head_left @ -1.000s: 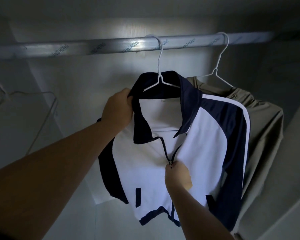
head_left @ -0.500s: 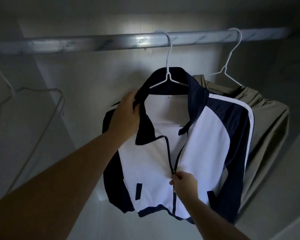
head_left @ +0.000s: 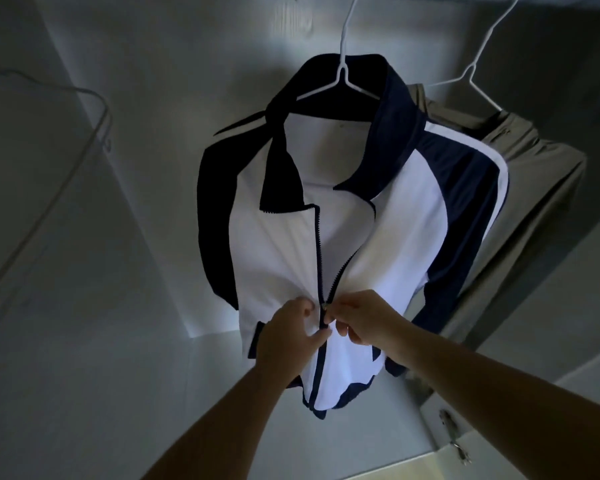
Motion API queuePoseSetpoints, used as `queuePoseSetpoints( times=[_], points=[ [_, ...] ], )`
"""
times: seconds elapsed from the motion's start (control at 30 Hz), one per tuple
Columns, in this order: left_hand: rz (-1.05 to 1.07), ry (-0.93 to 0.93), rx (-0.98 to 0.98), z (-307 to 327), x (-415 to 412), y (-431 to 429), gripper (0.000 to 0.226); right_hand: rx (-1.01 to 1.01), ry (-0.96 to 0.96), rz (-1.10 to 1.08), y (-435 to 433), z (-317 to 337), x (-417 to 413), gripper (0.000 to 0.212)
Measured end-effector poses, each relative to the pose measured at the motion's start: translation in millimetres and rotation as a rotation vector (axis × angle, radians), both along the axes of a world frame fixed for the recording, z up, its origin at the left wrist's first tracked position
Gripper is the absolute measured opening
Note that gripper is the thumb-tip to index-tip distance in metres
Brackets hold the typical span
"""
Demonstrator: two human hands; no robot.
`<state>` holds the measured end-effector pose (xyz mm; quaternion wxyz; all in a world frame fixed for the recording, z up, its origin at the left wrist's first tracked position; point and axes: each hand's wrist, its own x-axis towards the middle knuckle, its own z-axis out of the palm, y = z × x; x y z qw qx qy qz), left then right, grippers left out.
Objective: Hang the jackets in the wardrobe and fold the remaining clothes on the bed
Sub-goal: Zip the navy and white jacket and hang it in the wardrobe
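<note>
A white and navy zip jacket [head_left: 388, 209] hangs on a white wire hanger [head_left: 343, 69] inside the wardrobe, its zip open from the collar down to near the hem. My left hand [head_left: 291, 332] grips the left front panel beside the zip. My right hand [head_left: 361, 318] pinches the zip pull at the low end of the opening. Behind it to the right a khaki jacket [head_left: 534, 174] hangs on a second white wire hanger [head_left: 478, 60].
An empty wire hanger [head_left: 84, 140] hangs at the left against the pale wardrobe wall [head_left: 125, 237]. A wardrobe door edge with a metal hinge [head_left: 454, 431] stands at the lower right. The rail is mostly out of frame at the top.
My left hand let go of the collar and dropped to the jacket front by the zip. My right hand slid the zip pull further down. The camera tilted down, so the rail left the view.
</note>
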<state>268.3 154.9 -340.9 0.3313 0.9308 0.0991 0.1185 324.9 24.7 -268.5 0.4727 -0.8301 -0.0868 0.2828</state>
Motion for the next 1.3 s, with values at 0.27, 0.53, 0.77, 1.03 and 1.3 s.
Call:
queuePoseSetpoints(
  times=[0.27, 0.53, 0.77, 1.03, 1.3],
  points=[
    [0.031, 0.05, 0.213, 0, 7, -12, 0.028, 0.26, 0.092, -0.193, -3, 34, -6, 0.025],
    [0.069, -0.027, 0.089, 29, 14, -18, 0.021, 0.48, -0.005, -0.192, 10, 94, -10, 0.028],
    [0.137, -0.155, 0.138, 55, 32, -16, 0.021, 0.574, -0.062, -0.229, 16, 116, -6, 0.026],
    [0.219, 0.007, 0.18, 35, 30, 6, 0.026, 0.68, -0.2, -0.131, 27, 151, 7, 0.027],
    [0.179, -0.118, 0.093, 75, 35, 15, 0.018, 0.654, -0.191, -0.079, 28, 160, 7, 0.025]
  ],
)
